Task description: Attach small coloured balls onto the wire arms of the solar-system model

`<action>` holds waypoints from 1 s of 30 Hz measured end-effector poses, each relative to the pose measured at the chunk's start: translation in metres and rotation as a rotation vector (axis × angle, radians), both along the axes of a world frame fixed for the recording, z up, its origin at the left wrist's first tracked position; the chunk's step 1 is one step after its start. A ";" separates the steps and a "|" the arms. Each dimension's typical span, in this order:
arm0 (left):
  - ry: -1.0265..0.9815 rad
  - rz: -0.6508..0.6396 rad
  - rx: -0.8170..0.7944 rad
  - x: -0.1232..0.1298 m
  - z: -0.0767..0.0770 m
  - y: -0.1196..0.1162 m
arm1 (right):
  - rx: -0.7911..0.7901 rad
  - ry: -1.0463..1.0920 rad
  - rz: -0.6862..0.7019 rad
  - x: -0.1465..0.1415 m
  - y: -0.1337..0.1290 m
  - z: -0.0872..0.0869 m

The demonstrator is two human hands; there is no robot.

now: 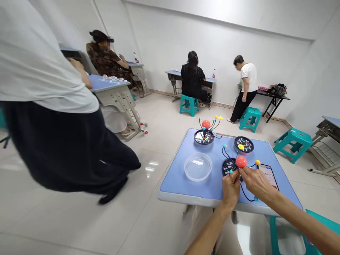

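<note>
My left hand [230, 189] and my right hand [255, 183] meet at the near right of a blue desk [180, 184]. Their fingers pinch the stem of a ball-and-wire model [241, 162], which has a red ball on top and small coloured balls on curved black wires. Under it lies a dark round dish [227, 166]. A phone [269, 176] showing a timer lies beside my right hand. Farther back stand a similar model [205, 124] in a mirrored dish [203, 137] and a dark dish [243, 144] holding a yellow piece. A clear plastic bowl [198, 166] sits left of my hands.
A person in a white top and dark trousers [47, 106] stands close on the left. Other people sit or stand at desks along the far walls. Teal stools [293, 143] stand around, and a plastic bottle [143, 129] is on the tiled floor.
</note>
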State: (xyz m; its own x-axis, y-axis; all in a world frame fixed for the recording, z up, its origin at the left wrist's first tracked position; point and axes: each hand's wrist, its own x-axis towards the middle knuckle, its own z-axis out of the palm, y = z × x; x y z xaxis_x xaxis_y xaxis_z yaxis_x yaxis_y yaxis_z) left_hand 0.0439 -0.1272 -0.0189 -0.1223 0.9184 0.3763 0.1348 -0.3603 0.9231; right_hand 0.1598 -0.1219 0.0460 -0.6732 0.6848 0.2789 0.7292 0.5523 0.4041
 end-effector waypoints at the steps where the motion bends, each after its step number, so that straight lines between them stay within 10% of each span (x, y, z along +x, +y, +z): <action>1: 0.003 0.001 0.001 0.000 0.000 0.000 | -0.011 0.016 0.013 0.001 0.000 0.000; 11: -0.023 0.002 0.025 0.001 -0.001 -0.001 | -0.245 0.369 0.010 0.009 -0.001 0.011; 30: -0.042 -0.004 0.027 0.000 0.001 -0.001 | -0.012 0.019 0.118 0.018 0.003 -0.007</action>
